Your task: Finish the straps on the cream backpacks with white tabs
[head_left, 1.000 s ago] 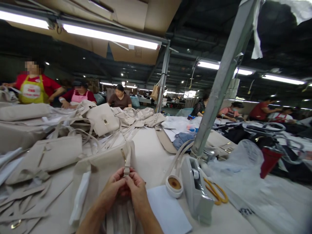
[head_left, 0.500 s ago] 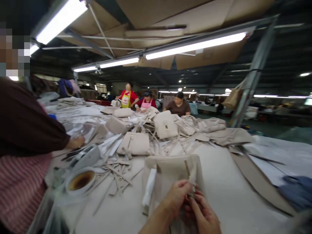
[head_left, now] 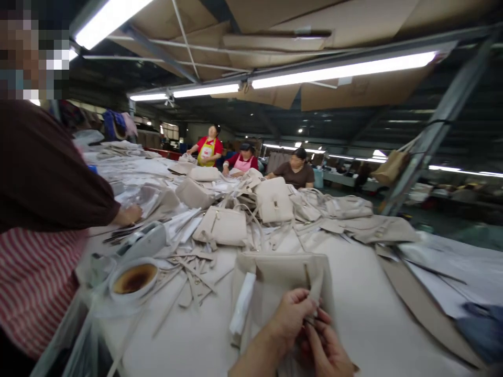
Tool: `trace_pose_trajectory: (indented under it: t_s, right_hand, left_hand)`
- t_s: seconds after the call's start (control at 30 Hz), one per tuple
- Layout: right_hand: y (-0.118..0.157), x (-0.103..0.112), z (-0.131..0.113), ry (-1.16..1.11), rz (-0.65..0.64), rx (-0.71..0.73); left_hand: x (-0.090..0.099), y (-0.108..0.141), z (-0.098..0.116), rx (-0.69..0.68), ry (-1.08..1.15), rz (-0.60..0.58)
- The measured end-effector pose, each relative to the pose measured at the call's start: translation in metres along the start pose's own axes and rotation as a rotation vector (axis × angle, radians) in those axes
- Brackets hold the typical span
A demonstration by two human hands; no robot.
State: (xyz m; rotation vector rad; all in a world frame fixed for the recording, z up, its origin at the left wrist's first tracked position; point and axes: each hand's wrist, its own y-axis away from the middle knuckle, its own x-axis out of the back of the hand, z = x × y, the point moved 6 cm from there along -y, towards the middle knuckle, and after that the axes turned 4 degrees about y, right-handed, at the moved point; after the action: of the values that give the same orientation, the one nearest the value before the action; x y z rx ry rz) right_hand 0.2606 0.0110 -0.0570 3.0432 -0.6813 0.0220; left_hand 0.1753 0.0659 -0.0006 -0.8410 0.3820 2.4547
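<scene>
A beige bag (head_left: 271, 277) lies on the pale table in front of me, with a white paper-like roll (head_left: 242, 303) along its left side. Over its right side, my left hand (head_left: 293, 317) pinches a beige strap (head_left: 323, 285) that runs up along the bag. Fingers of my right hand (head_left: 324, 345) are closed just below, meeting the left fingertips at the strap's lower end. A small metal-looking piece seems to sit between the fingertips, but they mostly cover it.
Left of the bag lie loose beige straps (head_left: 194, 280) and a white bowl of brown liquid (head_left: 133, 280). Finished-looking beige bags (head_left: 222, 226) are heaped behind. A co-worker in a dark sleeve (head_left: 51, 173) stands at the left; several people sit or stand beyond the heap. Blue cloth (head_left: 481, 327) lies at right.
The view has shifted slightly, so the surroundings sit a little further right. Both hands stay together at the strap with only small finger movement.
</scene>
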Motion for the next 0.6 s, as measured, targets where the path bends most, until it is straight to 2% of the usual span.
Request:
trace_pose_trajectory:
  t_s: [0.17, 0.23, 0.3, 0.47, 0.53, 0.6]
  right_hand:
    - [0.018, -0.008, -0.032, 0.072, 0.157, 0.171]
    - [0.025, -0.012, -0.045, 0.062, 0.203, 0.257]
    - [0.026, -0.02, -0.053, 0.058, 0.162, 0.315]
    - [0.025, -0.023, -0.07, 0.162, 0.234, 0.364]
    - [0.039, -0.022, -0.083, 0.292, 0.266, 0.353]
    - [0.068, -0.018, -0.105, 0.436, 0.28, 0.375]
  left_hand:
    - [-0.006, 0.004, 0.006, -0.002, -0.026, -0.035]
    - [-0.008, 0.007, 0.011, -0.043, -0.054, -0.014]
    - [-0.008, 0.007, 0.015, -0.066, -0.078, -0.006]
    - [-0.007, -0.004, 0.018, -0.034, -0.094, -0.003]
    - [-0.008, -0.004, 0.018, -0.005, -0.118, 0.017]
    - [-0.008, 0.001, 0.017, 0.041, -0.167, 0.069]
